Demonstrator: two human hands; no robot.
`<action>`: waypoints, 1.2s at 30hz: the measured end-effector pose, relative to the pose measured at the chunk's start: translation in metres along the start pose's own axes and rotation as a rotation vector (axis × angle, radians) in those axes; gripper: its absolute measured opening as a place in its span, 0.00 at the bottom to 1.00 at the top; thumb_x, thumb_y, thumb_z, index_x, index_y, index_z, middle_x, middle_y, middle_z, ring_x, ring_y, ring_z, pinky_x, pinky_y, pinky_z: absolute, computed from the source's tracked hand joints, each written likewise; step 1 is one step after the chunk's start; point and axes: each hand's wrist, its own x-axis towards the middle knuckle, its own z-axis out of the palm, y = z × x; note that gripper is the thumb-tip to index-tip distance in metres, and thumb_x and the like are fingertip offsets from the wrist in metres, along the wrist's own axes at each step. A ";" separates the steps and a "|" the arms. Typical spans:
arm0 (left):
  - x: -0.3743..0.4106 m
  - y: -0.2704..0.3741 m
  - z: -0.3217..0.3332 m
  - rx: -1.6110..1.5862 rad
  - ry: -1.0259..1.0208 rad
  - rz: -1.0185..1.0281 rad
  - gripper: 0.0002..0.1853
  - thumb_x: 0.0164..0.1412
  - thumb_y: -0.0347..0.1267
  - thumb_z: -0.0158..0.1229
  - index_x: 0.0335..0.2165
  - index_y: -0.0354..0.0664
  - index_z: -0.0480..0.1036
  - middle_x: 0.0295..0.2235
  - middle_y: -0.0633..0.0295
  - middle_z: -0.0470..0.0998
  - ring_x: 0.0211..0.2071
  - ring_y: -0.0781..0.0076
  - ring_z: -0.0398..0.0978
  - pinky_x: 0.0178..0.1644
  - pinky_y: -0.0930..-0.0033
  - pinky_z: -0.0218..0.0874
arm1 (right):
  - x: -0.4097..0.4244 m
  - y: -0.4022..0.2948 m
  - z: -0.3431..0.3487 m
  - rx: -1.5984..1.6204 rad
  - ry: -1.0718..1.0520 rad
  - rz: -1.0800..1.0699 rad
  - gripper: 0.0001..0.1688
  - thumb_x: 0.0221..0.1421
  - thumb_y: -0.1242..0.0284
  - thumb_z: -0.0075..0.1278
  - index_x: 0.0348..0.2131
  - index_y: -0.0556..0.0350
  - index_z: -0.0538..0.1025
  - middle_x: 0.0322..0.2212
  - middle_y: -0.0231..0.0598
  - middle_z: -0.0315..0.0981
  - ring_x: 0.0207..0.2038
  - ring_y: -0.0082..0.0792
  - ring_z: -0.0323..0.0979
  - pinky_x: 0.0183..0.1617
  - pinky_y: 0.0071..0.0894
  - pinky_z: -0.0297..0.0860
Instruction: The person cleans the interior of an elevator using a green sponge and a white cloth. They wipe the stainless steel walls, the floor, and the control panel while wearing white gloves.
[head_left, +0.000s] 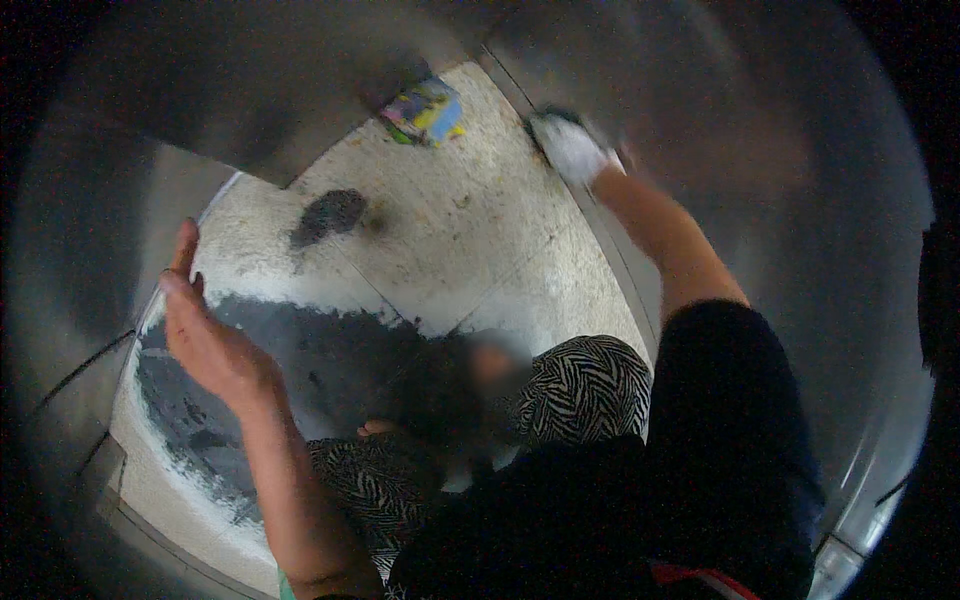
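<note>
My right hand (571, 148), in a white glove and blurred, touches the dark panel edge at the upper right; a dark object shows at its fingers, but whether it is held cannot be told. My left hand (206, 330) is bare, with its fingers apart, at the floor's left edge. Between my arms lies a pale, speckled floor (450, 195) with a wide dark grey patch (300, 360) bordered in white. A smaller dark patch (330, 216) lies above it, and a crumpled, colourful wrapper or cloth (425, 111) lies farther up.
A dark panel (750, 187) rises along the right side. Another dark panel with a corner (225, 90) juts over the floor at the upper left. My knee (589, 386), in black-and-white patterned cloth, is low in view, close to the right panel.
</note>
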 end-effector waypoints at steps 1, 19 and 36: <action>0.001 -0.002 -0.002 -0.012 0.018 -0.012 0.31 0.68 0.47 0.30 0.49 0.35 0.70 0.51 0.56 0.71 0.54 0.64 0.64 0.61 0.59 0.48 | -0.026 0.003 0.009 0.039 -0.083 0.009 0.22 0.62 0.68 0.32 0.53 0.55 0.66 0.50 0.52 0.66 0.52 0.50 0.64 0.56 0.42 0.61; 0.014 -0.011 -0.021 -0.209 0.102 -0.080 0.28 0.68 0.46 0.35 0.46 0.36 0.73 0.48 0.57 0.74 0.54 0.68 0.65 0.60 0.60 0.48 | 0.180 -0.114 -0.082 0.137 0.085 0.457 0.15 0.54 0.66 0.44 0.40 0.51 0.74 0.36 0.42 0.75 0.34 0.39 0.72 0.42 0.33 0.67; 0.035 -0.041 -0.040 -0.334 0.167 -0.177 0.27 0.67 0.44 0.38 0.45 0.32 0.73 0.46 0.54 0.75 0.51 0.66 0.68 0.58 0.62 0.51 | 0.096 -0.309 -0.154 0.491 0.068 -0.029 0.18 0.50 0.72 0.54 0.40 0.66 0.74 0.35 0.51 0.74 0.39 0.44 0.72 0.41 0.38 0.68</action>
